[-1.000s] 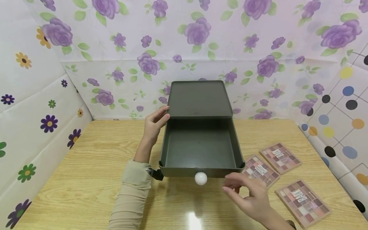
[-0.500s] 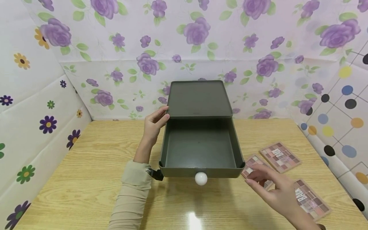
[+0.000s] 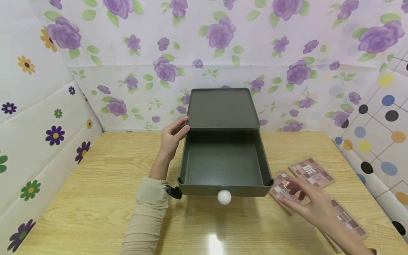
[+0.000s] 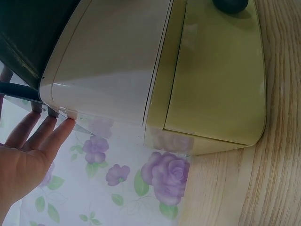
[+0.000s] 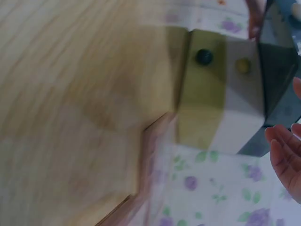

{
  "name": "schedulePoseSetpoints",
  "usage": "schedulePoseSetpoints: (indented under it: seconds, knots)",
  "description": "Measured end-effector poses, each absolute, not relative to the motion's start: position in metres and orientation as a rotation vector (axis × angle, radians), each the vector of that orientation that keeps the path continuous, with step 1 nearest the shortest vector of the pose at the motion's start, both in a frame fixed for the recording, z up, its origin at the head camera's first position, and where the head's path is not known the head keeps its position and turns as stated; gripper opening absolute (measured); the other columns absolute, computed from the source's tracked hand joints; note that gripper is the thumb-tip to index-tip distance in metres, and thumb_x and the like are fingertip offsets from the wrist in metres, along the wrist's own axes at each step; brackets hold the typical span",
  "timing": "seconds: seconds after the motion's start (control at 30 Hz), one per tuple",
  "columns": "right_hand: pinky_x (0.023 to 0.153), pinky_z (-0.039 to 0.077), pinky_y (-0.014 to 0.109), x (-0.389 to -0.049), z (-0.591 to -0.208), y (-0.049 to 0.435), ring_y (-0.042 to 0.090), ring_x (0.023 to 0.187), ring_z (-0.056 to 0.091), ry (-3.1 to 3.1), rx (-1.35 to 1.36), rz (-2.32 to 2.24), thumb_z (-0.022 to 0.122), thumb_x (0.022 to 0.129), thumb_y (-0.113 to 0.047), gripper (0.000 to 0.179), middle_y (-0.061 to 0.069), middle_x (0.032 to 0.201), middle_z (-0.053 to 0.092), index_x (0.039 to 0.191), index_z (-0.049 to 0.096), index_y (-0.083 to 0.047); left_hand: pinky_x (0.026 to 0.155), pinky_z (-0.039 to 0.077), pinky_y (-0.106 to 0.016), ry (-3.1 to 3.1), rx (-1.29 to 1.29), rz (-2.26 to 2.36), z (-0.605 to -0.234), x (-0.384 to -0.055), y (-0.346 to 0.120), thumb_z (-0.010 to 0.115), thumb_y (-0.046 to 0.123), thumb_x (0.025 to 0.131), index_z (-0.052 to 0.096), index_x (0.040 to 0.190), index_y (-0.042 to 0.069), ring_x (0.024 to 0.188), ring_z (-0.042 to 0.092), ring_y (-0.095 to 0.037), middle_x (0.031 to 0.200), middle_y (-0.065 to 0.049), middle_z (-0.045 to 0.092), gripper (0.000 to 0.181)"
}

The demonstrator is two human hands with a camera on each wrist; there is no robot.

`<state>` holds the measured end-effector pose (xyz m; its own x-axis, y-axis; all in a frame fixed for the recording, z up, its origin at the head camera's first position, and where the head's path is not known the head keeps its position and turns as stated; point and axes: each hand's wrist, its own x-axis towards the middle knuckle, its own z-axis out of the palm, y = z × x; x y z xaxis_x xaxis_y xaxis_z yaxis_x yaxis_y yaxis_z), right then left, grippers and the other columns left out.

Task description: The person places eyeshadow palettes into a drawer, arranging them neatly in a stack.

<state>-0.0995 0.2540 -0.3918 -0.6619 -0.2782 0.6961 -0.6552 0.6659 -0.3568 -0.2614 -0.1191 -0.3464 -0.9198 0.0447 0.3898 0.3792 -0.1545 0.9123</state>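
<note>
A small drawer unit has its dark grey top drawer (image 3: 221, 163) pulled out, with bare floor inside and a white round knob (image 3: 224, 197) on its front. Below it, in the left wrist view, are a whitish drawer (image 4: 108, 66) and a yellow-green drawer (image 4: 216, 75). My left hand (image 3: 172, 139) braces the unit's left side near the grey top (image 3: 223, 108), its fingers fairly straight against the casing. My right hand (image 3: 310, 203) hovers over a pink-brown makeup palette (image 3: 282, 189), thumb and fingers apart with nothing between them.
Two similar palettes lie on the wooden table (image 3: 105, 198): one farther back (image 3: 312, 172), and a nearer one (image 3: 349, 217) partly hidden by my right forearm. Flower-patterned sheeting (image 3: 134, 46) hangs behind the table; dotted sheeting (image 3: 379, 141) stands along the right edge.
My right hand has moved from beside the drawer's front rightward over the palettes, slowing in the last half second. The left hand and the drawer unit have stayed put.
</note>
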Motion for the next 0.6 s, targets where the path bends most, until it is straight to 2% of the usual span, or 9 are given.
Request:
schedulePoseSetpoints:
  seconds: [0.1, 0.23, 0.37, 0.5, 0.6]
  knots:
    - [0.051, 0.041, 0.012, -0.103, -0.398, 0.262, 0.002, 0.059, 0.052, -2.337, 0.675, 0.763, 0.085, 0.053, -0.016, 0.059, -0.003, 0.075, 0.062, 0.106, 0.063, -0.001, 0.076, 0.048, -0.022, -1.875, -0.487, -2.179, -0.346, -0.262, -0.119, 0.056, -0.002, 0.087, 0.05, 0.121, -0.012, 0.112, 0.052, -0.014, 0.128, -0.019, 0.05, 0.037]
    - [0.052, 0.045, 0.018, -0.11, -0.407, 0.271, 0.009, 0.064, 0.055, -2.475, 0.603, 0.715, 0.086, 0.054, -0.022, 0.069, 0.002, 0.081, 0.064, 0.115, 0.058, -0.002, 0.076, 0.048, -0.023, -1.875, -0.472, -2.178, -0.346, -0.262, -0.12, 0.056, -0.002, 0.086, 0.051, 0.121, -0.011, 0.111, 0.052, -0.013, 0.128, -0.015, 0.052, 0.037]
    - [0.059, 0.05, 0.037, -0.115, -0.415, 0.281, 0.025, 0.076, 0.059, -2.6, 0.554, 0.694, 0.085, 0.056, -0.029, 0.089, 0.012, 0.094, 0.063, 0.132, 0.045, -0.007, 0.075, 0.048, -0.022, -1.88, -0.472, -2.173, -0.346, -0.262, -0.12, 0.056, -0.001, 0.086, 0.051, 0.122, -0.011, 0.112, 0.051, -0.013, 0.128, -0.016, 0.051, 0.037]
    - [0.068, 0.044, 0.061, -0.116, -0.422, 0.289, 0.046, 0.093, 0.052, -2.725, 0.492, 0.647, 0.084, 0.058, -0.037, 0.097, 0.029, 0.113, 0.051, 0.138, 0.036, -0.008, 0.074, 0.048, -0.021, -1.874, -0.47, -2.177, -0.346, -0.262, -0.119, 0.056, -0.002, 0.086, 0.051, 0.121, -0.012, 0.111, 0.052, -0.012, 0.127, -0.017, 0.051, 0.036]
    - [0.07, 0.041, 0.064, -0.117, -0.428, 0.294, 0.05, 0.097, 0.048, -2.821, 0.452, 0.542, 0.08, 0.057, -0.05, 0.101, 0.034, 0.117, 0.045, 0.136, 0.037, -0.003, 0.074, 0.049, -0.021, -1.871, -0.466, -2.176, -0.346, -0.262, -0.119, 0.056, -0.002, 0.086, 0.053, 0.12, -0.01, 0.109, 0.053, -0.011, 0.126, -0.016, 0.052, 0.035]
